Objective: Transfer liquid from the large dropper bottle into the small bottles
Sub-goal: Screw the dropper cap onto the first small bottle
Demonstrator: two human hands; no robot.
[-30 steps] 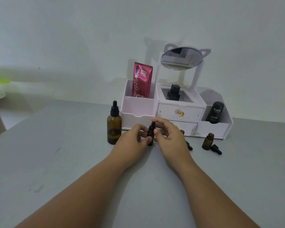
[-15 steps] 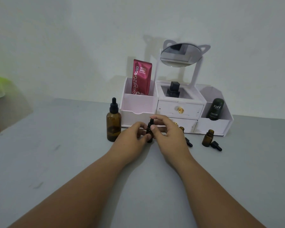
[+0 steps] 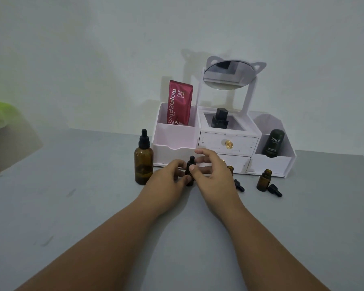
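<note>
The large amber dropper bottle [image 3: 143, 161] stands upright with its black dropper cap on, left of my hands. A small amber bottle [image 3: 190, 173] with a black dropper top stands on the table between my hands. My left hand [image 3: 169, 181] grips its body. My right hand [image 3: 213, 173] has thumb and finger on its dropper top, the other fingers spread. A second small bottle [image 3: 230, 169] peeks out behind my right hand, a loose dropper cap [image 3: 239, 185] beside it. A third small bottle [image 3: 264, 180] stands uncapped at the right, its cap [image 3: 274, 190] lying next to it.
A white cosmetic organiser [image 3: 272, 162] with drawers and a cat-ear mirror [image 3: 229, 74] stands behind the bottles. It holds a red sachet [image 3: 179, 103], a black perfume bottle [image 3: 220, 119] and a dark Kahf container [image 3: 274, 143]. The grey table [image 3: 72, 206] extends toward me.
My right hand's fingers have spread while thumb and finger stay on the small bottle's dropper top. The view has shifted slightly. The bottles have not moved.
</note>
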